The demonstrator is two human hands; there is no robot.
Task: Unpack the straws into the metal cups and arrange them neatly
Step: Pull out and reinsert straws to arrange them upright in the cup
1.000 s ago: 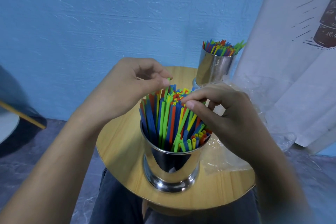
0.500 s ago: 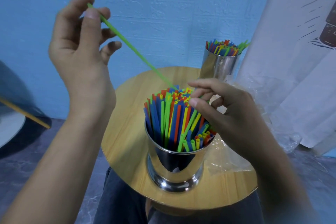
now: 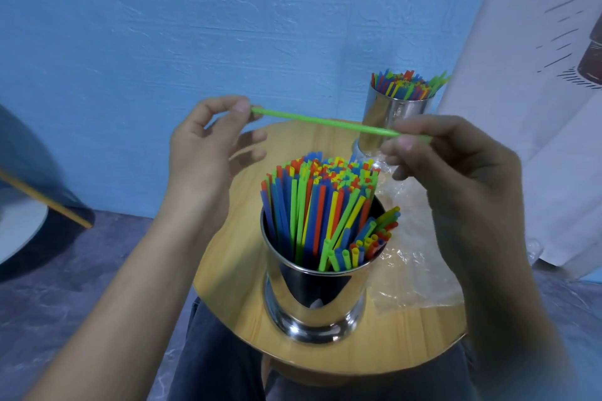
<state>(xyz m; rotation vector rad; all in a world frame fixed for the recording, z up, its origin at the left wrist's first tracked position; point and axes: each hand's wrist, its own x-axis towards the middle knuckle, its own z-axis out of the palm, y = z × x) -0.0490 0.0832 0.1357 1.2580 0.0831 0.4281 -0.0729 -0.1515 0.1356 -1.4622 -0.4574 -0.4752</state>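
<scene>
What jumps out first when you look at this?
A green straw is held level above the table, the left hand pinching one end, the right hand the other. Below it a shiny metal cup bristles with colourful straws; a second full cup stands behind.

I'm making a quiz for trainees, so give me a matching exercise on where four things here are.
Things: 1 green straw; 2 near metal cup; 3 far metal cup; 4 plastic wrapper.
Places: A on the table, right of the near metal cup; B pinched by left hand and right hand; C by the curtain; D toward the table's front.
Pairs: 1-B; 2-D; 3-C; 4-A.
</scene>
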